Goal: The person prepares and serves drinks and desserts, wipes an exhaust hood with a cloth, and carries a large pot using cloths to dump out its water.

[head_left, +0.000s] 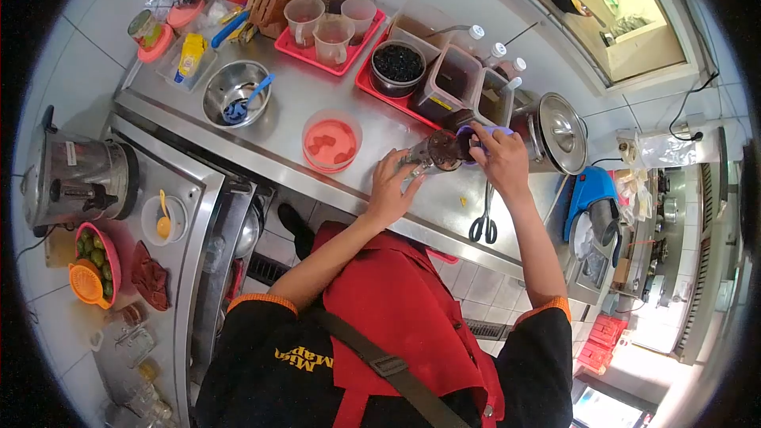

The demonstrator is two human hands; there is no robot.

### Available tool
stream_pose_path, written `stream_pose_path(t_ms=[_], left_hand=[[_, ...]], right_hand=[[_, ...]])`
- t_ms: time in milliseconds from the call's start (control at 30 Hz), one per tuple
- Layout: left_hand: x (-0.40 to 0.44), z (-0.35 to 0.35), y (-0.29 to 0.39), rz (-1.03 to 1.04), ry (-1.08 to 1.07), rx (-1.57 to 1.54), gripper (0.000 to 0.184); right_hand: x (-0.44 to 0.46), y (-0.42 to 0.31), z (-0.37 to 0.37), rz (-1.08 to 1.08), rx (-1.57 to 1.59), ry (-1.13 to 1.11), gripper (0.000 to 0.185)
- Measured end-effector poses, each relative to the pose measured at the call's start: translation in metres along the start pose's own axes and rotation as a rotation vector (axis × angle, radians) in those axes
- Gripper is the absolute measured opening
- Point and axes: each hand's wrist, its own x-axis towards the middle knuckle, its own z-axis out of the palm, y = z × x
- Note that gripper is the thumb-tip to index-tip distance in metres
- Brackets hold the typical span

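My left hand [388, 188] is closed around a clear glass [418, 158], which leans to the right over the steel counter. Dark stuff shows at the glass's mouth. My right hand [504, 160] grips a purple cup [496, 136], tilted with its dark opening against the rim of the glass. Whether anything is flowing between them I cannot tell. Just behind the cup stand tall clear containers [453, 83] of dark liquid. A steel pot of black pieces [398, 63] sits on a red tray [371, 79]. Black-handled scissors [483, 226] lie below my right hand.
To the left of the glass is a tub of red liquid [331, 140], then a steel bowl [236, 95] with a blue spoon. Measuring jugs [333, 38] stand at the back. A lidded steel pot [561, 133] and a blue device [590, 198] are at right. The counter edge [444, 242] runs in front of me.
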Motion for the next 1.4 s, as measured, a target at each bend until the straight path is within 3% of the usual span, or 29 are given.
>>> stream_pose_path(t_ms=[1400], left_hand=[[-0.008,-0.009,0.000,-0.096,0.055,-0.023,0.020]], right_hand=[[0.007,-0.008,-0.011,-0.054,-0.135,0.003,0.047]])
